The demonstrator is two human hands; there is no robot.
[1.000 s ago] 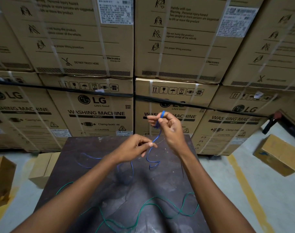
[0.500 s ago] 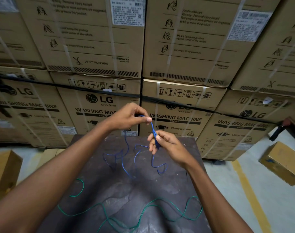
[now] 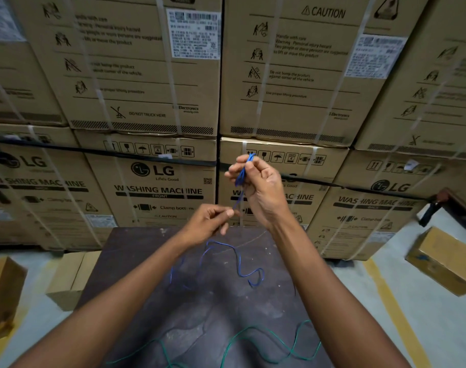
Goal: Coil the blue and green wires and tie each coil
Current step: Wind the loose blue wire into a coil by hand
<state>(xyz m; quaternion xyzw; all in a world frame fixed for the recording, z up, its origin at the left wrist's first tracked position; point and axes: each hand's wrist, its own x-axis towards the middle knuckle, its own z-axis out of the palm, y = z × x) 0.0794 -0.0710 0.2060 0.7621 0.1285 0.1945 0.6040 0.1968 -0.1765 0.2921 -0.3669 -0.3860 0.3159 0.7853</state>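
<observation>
My right hand (image 3: 261,189) is raised above the far edge of the dark table (image 3: 200,314) and pinches a small bundle of folded blue wire (image 3: 242,173) between thumb and fingers. A strand of that wire runs down to my left hand (image 3: 210,221), which pinches it just below and to the left. The loose remainder of the blue wire trails in curves over the table's middle. The green wire (image 3: 266,338) lies uncoiled in waves along the near edge of the table.
A wall of strapped cardboard washing-machine boxes (image 3: 157,181) stands right behind the table. Small cardboard boxes sit on the floor at the left (image 3: 3,288) and at the right (image 3: 444,258). A yellow floor line (image 3: 386,301) runs along the right.
My right hand rose with the blue bundle while my left hand dropped below it, sliding along the strand. The loose blue wire on the table shifted. The view tilted upward.
</observation>
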